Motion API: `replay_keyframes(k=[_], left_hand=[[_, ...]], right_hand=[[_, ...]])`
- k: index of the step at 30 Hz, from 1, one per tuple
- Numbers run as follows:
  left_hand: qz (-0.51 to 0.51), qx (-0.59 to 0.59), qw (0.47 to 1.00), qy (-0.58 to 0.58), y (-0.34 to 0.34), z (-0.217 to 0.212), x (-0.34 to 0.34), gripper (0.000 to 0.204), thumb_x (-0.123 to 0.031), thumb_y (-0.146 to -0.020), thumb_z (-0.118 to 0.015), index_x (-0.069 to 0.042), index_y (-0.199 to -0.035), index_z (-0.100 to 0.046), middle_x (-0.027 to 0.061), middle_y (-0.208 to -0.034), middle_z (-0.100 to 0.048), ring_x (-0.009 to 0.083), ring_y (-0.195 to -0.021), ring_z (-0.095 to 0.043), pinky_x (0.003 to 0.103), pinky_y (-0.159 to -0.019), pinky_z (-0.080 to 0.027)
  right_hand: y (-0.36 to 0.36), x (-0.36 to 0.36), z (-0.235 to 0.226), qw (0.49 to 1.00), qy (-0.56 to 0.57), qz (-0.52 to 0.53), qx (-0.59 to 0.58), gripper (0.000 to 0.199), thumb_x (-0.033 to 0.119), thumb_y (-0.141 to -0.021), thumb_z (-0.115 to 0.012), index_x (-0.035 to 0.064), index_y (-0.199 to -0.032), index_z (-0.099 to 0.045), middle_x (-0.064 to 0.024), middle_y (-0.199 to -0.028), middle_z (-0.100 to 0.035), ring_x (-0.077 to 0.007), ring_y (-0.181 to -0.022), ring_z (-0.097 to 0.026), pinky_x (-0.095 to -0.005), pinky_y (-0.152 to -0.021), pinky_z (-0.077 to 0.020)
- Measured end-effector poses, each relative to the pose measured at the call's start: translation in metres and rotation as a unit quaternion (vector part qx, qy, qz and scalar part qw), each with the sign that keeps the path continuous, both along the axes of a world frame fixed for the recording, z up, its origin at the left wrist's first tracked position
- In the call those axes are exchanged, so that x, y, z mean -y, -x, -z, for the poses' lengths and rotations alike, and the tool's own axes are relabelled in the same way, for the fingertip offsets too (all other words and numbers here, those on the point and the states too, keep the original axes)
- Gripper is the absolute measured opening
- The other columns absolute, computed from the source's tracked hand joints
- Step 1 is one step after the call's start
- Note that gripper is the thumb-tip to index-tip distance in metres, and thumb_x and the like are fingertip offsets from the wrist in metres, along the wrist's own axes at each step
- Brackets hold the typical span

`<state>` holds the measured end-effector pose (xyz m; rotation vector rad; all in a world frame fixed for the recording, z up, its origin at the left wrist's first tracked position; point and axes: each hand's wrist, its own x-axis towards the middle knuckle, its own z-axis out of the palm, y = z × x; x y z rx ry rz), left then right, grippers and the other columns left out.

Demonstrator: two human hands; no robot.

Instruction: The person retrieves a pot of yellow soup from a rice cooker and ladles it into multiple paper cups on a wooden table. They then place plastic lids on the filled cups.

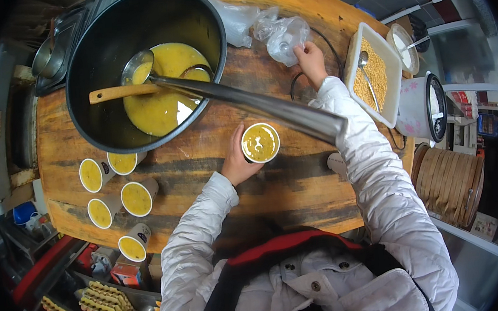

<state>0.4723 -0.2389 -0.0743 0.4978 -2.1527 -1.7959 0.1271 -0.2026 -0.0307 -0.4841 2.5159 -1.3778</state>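
Observation:
My left hand (238,161) is wrapped round a white paper cup (260,143) filled nearly to the rim with thick yellow soup. At the far side of the table, my right hand (311,62) pinches the edge of a clear plastic lid (286,45), beside a crumpled clear plastic bag (263,25). On the left stands a big dark pot (93,122), partly full of the same soup (161,113). A long-handled metal ladle (249,98) rests in it, its handle passing over the table towards my right sleeve. A wooden-handled utensil (120,93) lies across the pot too.
Several filled cups (135,199) stand at the table's left. Under my right forearm is another cup (337,164), partly hidden. At right are a white tray of yellow beans (371,77) with a spoon, a bowl of white powder (405,50) and a flowered container (415,106).

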Motion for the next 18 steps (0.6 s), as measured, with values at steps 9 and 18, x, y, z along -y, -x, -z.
replay_keyframes(k=[9, 18], left_hand=[[-0.173, -0.072, 0.982, -0.038, -0.054, -0.127, -0.029, 0.052, 0.0, -0.081, -0.061, 0.001, -0.129, -0.041, 0.0163, -0.13, -0.042, 0.0273, -0.122, -0.044, 0.037, -0.099, -0.039], [-0.128, -0.039, 0.955, -0.265, 0.036, -0.207, -0.127, 0.08, -0.016, -0.079, -0.074, -0.001, -0.141, -0.024, 0.0139, -0.135, -0.042, 0.024, -0.12, -0.046, 0.034, -0.091, -0.045]], right_hand=[[-0.106, -0.101, -0.117, 0.991, 0.041, -0.074, -0.102, 0.022, 0.017, -0.086, -0.061, -0.0006, -0.099, -0.06, -0.0115, -0.089, -0.063, -0.0178, -0.082, -0.059, -0.0299, -0.075, -0.0462], [-0.229, -0.224, -0.218, 0.983, 0.074, -0.162, 0.041, 0.019, 0.011, -0.089, -0.053, 0.0004, -0.104, -0.057, -0.0104, -0.095, -0.064, -0.0189, -0.079, -0.059, -0.0287, -0.071, -0.0463]])
